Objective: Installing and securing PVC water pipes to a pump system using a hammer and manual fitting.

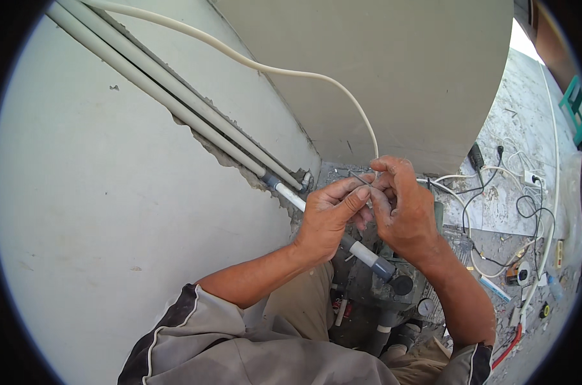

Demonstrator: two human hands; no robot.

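My left hand (338,208) and right hand (399,205) meet at the centre, fingers pinched round a thin dark grey piece like a wire (358,177). A white cable (329,81) runs along the upper left and drops to my right hand; its end is hidden by the fingers. Below my hands a white pipe (366,253) with grey fittings (384,268) joins a dusty pump assembly with a round black cap (401,285) and a pressure gauge (425,307).
Two pipes (147,88) lie in a chipped channel in the left wall (92,212). A grey panel (381,64) stands ahead. Tangled cables, a white power strip (532,178), a tape roll (517,273) and debris lie at the right, with a green plastic frame (573,106) beyond.
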